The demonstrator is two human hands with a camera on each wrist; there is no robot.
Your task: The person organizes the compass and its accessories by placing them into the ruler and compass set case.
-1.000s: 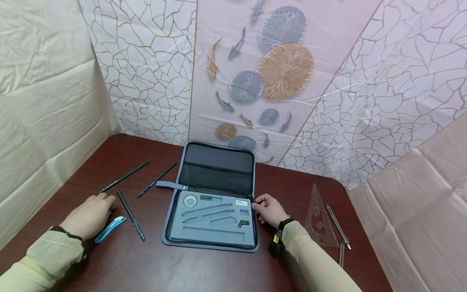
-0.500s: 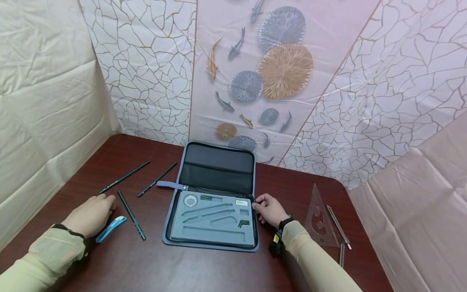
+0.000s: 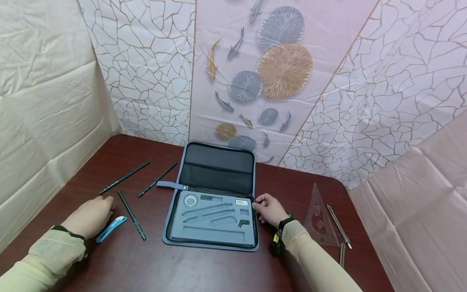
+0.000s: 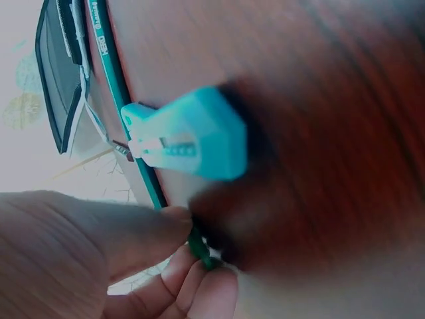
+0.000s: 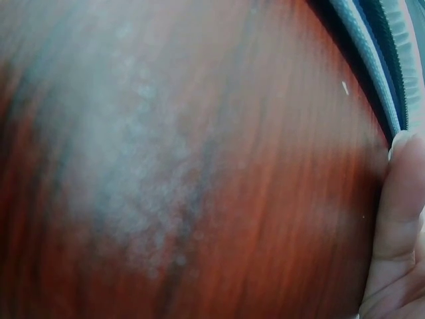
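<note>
My left hand (image 3: pixel 89 217) is low over the table at the left. In the left wrist view its thumb and fingers pinch a small dark green object (image 4: pixel 199 247), mostly hidden by the fingers. Close by lies a light-blue box cutter (image 3: pixel 111 229). A blue zippered case (image 3: pixel 219 156) lies open at mid-table, its grey foam tray (image 3: pixel 219 233) showing cut-out slots, a white round dial (image 3: pixel 190 200) and small green pieces. At the case's right edge is my right hand (image 3: pixel 270 210), its thumb and fingers gripping the rim near the hinge.
Three dark green pencils lie left of the case, one (image 3: pixel 131 215) nearest the cutter. Right of the case are a black-and-yellow tape measure (image 3: pixel 275 245), partly under the right wrist, a clear set square (image 3: pixel 316 225) and slim metal tools (image 3: pixel 339 227). Draped cloth borders the table (image 3: pixel 204 269).
</note>
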